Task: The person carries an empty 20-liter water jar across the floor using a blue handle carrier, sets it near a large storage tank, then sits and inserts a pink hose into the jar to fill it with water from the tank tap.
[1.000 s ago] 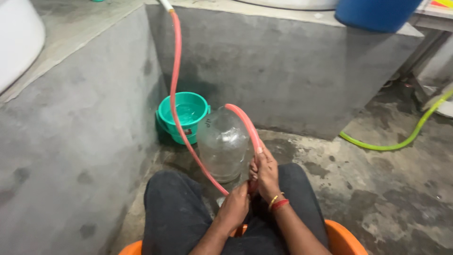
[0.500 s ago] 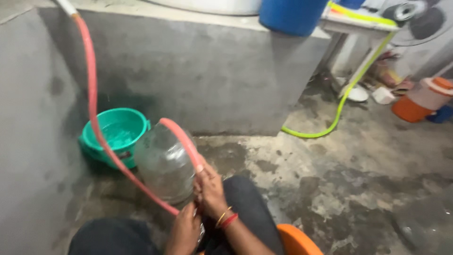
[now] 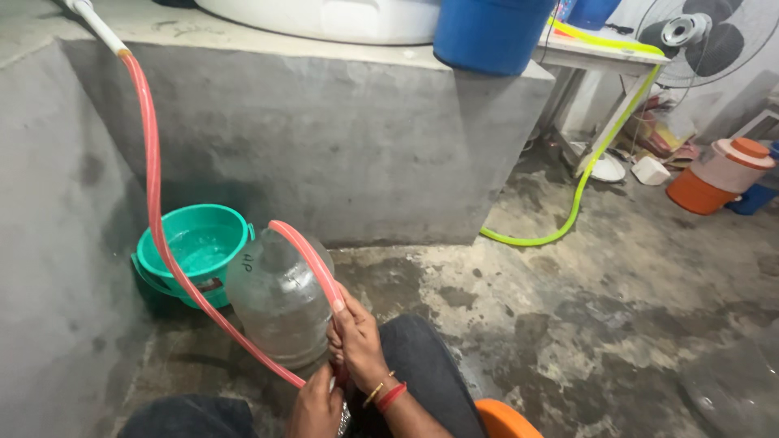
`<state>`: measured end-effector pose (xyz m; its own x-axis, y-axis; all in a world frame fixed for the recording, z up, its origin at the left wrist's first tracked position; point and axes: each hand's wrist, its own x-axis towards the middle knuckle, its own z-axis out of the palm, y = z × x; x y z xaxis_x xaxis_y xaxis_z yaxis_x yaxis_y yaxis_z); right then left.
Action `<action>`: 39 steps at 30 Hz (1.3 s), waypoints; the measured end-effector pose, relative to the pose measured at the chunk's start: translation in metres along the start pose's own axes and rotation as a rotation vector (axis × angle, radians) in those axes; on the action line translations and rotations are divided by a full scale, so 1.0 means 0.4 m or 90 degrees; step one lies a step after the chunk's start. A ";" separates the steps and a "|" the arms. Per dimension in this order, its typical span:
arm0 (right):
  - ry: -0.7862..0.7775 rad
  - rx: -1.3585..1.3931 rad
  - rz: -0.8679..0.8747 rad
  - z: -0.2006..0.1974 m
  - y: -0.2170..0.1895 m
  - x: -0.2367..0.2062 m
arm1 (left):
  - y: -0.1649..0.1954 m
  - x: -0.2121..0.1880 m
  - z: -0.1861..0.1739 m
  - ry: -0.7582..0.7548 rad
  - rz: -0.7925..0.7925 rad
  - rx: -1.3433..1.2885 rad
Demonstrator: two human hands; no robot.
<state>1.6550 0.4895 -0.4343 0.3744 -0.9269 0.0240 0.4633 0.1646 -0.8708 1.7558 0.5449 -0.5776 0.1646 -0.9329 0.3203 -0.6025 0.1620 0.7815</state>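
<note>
The person sits low on the wet concrete floor [image 3: 568, 324], knees apart, with a big clear water jug [image 3: 278, 300] tipped over between the legs, its mouth toward the lap. The right hand [image 3: 357, 341] is wrapped around the red hose [image 3: 152, 186], fingers closed on it right by the jug's neck, red and gold bangles showing on the wrist. The left hand [image 3: 316, 405] sits just below, at the bottom edge of the view, also closed on the hose where it curves under the jug. From there the hose loops up and over the jug's side, and its long run climbs the grey wall to a white pipe [image 3: 93, 20] at the top left. Just behind the jug, against the concrete ledge [image 3: 324, 138], sits a green basin [image 3: 199, 243] with a little water in it. On top of the ledge stand a blue barrel [image 3: 491, 32] and a white tub [image 3: 324, 18]. A yellow-green hose [image 3: 580, 186] trails down across the floor to the right, toward an orange-and-white cooler [image 3: 718, 174] and a fan [image 3: 702, 36].
</note>
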 end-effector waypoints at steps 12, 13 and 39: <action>0.038 0.045 0.024 -0.012 0.004 0.017 | 0.082 0.008 -0.058 0.004 -0.048 -0.087; 0.028 0.033 0.007 -0.012 0.003 0.018 | 0.102 0.008 -0.075 0.005 -0.068 -0.091; 0.126 -0.039 0.047 0.007 -0.057 0.040 | -0.207 0.290 -0.363 0.273 -0.238 -0.161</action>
<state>1.6526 0.4719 -0.4127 0.2370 -0.9625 -0.1322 0.3887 0.2187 -0.8951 1.9383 0.4697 -0.5275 0.6598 -0.7371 0.1462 -0.2485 -0.0305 0.9682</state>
